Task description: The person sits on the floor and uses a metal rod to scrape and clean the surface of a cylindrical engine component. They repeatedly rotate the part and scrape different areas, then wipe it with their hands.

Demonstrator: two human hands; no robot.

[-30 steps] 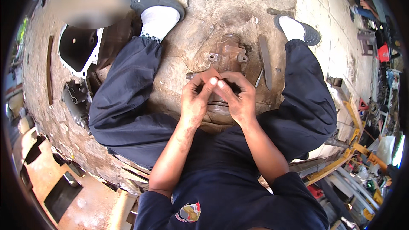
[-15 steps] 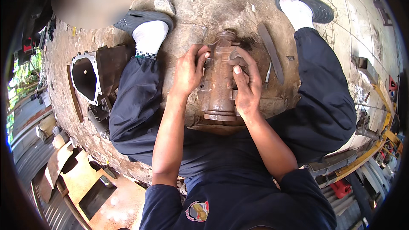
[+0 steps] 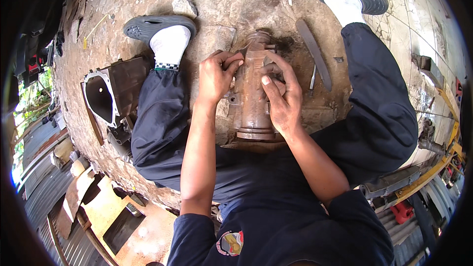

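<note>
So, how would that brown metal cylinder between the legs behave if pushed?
The metal cylinder is probably heavy and stiff, since its body looks like rigid metal. Its rounded barrel could let it roll, but the lug on its side would likely stop it soon.

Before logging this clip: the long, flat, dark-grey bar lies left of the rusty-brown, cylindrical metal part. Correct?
The side is wrong: in the head view, the long, flat, dark-grey bar lies right of the rusty-brown, cylindrical metal part.
</note>
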